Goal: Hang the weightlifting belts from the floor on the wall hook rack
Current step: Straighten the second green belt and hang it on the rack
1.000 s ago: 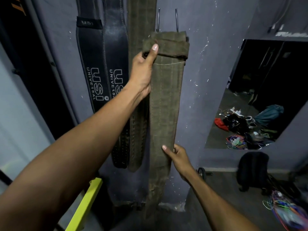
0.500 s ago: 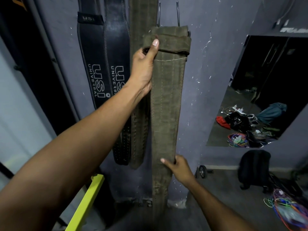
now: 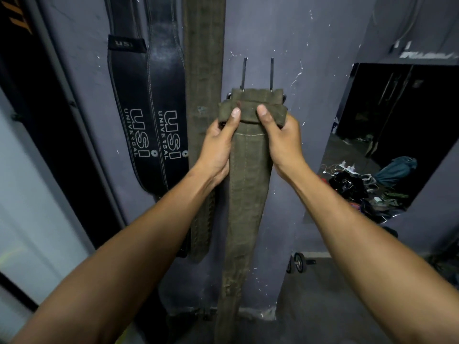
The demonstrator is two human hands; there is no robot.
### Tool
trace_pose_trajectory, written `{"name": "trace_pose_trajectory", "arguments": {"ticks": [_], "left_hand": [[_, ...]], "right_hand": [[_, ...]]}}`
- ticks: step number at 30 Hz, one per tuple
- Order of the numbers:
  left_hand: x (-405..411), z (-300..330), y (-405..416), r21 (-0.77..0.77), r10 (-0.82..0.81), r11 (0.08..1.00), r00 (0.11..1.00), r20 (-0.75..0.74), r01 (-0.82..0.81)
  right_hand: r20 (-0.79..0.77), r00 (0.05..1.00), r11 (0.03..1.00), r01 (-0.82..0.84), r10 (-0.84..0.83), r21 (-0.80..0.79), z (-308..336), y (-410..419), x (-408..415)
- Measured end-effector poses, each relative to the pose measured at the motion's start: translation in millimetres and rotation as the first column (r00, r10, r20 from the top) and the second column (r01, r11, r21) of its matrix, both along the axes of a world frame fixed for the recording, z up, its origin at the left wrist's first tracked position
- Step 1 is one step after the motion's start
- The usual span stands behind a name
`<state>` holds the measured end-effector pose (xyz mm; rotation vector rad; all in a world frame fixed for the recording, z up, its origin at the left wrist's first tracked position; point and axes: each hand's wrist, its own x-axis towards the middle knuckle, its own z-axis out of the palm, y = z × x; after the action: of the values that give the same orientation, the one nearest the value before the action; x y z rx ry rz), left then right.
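Note:
An olive canvas weightlifting belt (image 3: pixel 248 184) hangs down the grey wall, its folded top loop just below two thin metal prongs (image 3: pixel 258 73). My left hand (image 3: pixel 218 145) grips the loop's left end, thumb on its front. My right hand (image 3: pixel 280 142) grips the loop's right end the same way. To the left hang a second olive belt (image 3: pixel 203 58) and two black leather belts (image 3: pixel 149 105) printed "USI Universal". The hook rack itself lies above the frame.
A wall mirror (image 3: pixel 387 135) at right reflects clutter and bags on the floor. A small dumbbell (image 3: pixel 299 263) lies at the wall's foot. A dark door frame (image 3: pixel 49 120) runs along the left.
My right hand left the belt's lower part and rose to grip the top loop beside my left hand. The view tilted, so the belt top sits lower in frame.

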<state>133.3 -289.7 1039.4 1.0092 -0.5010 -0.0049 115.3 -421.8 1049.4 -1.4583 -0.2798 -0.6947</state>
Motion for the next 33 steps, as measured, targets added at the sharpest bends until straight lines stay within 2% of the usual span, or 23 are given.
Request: {"name": "trace_pose_trajectory", "arguments": {"ticks": [4,7,11,13,16,18,20,23,26,28,30,33], "left_hand": [[-12,-19,4,0.072,-0.028,0.997,0.999,0.019,0.027],[-22,-72,10,0.232,-0.025,0.972,0.998,-0.057,0.037],[-42,-170,26,0.582,-0.04,0.805,0.989,-0.145,0.118],[-47,-201,29,0.66,-0.011,0.738,0.98,-0.197,0.141],[-37,-234,33,0.748,0.016,0.649,0.981,-0.194,0.137],[-30,-234,36,0.76,0.012,0.635,0.981,-0.192,0.14],[-31,-203,37,0.743,0.013,0.657,0.982,-0.186,0.132],[-24,-147,36,0.654,-0.012,0.748,0.988,-0.155,0.112],[-19,-72,30,0.41,-0.066,0.907,0.994,-0.085,0.096],[-15,-24,30,0.232,-0.089,0.968,0.996,-0.029,0.094],[-11,18,33,0.124,-0.072,0.99,0.997,-0.016,0.073],[-6,60,38,0.152,0.009,0.988,0.997,-0.081,0.004]], "right_hand": [[0.041,0.996,0.996,0.08,-0.079,-0.046,10,10,1],[0.073,0.989,0.991,0.132,-0.129,-0.031,25,13,0],[0.089,0.988,0.991,0.128,-0.124,-0.042,47,11,-2],[0.098,0.989,0.992,0.113,-0.107,-0.058,53,12,-3],[0.093,0.99,0.992,0.111,-0.105,-0.064,57,13,-4],[0.091,0.99,0.991,0.117,-0.111,-0.058,59,12,-4],[0.093,0.989,0.991,0.124,-0.118,-0.054,60,9,-4],[0.066,0.992,0.992,0.109,-0.105,-0.056,58,3,-2],[-0.007,0.997,0.994,0.076,-0.077,-0.082,49,0,0],[-0.06,0.996,0.992,0.057,-0.064,-0.114,39,1,0],[-0.098,0.994,0.988,0.039,-0.054,-0.148,32,3,-1],[-0.137,0.99,0.989,-0.003,-0.017,-0.15,30,5,-3]]}}
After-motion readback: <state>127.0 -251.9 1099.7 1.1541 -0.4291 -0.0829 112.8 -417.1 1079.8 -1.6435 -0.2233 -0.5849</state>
